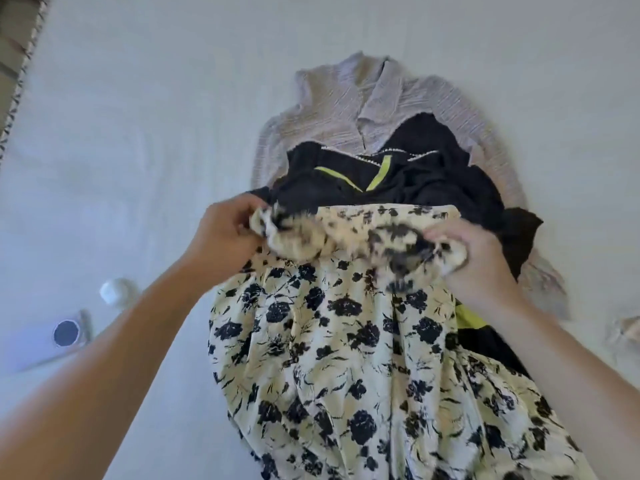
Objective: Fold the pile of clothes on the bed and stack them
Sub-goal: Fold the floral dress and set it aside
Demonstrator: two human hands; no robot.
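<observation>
A cream garment with a black floral print (pixel 363 348) lies spread toward me over the pile on the white bed (pixel 138 133). My left hand (pixel 225 230) grips its bunched top edge at the left, and my right hand (pixel 474 261) grips the same edge at the right. Under it lies a black garment with yellow-green trim (pixel 398 178). Beneath both, a pale lilac knitted top with a collar (pixel 346 109) lies flat, its sleeves running out to either side.
A small white round object (pixel 116 291) and a white item with a dark round spot (pixel 65 334) lie on the bed to the left of my left arm. A patterned bed edge (pixel 20 81) runs along the far left. A bit of pale cloth (pixel 627 332) sits at the right edge.
</observation>
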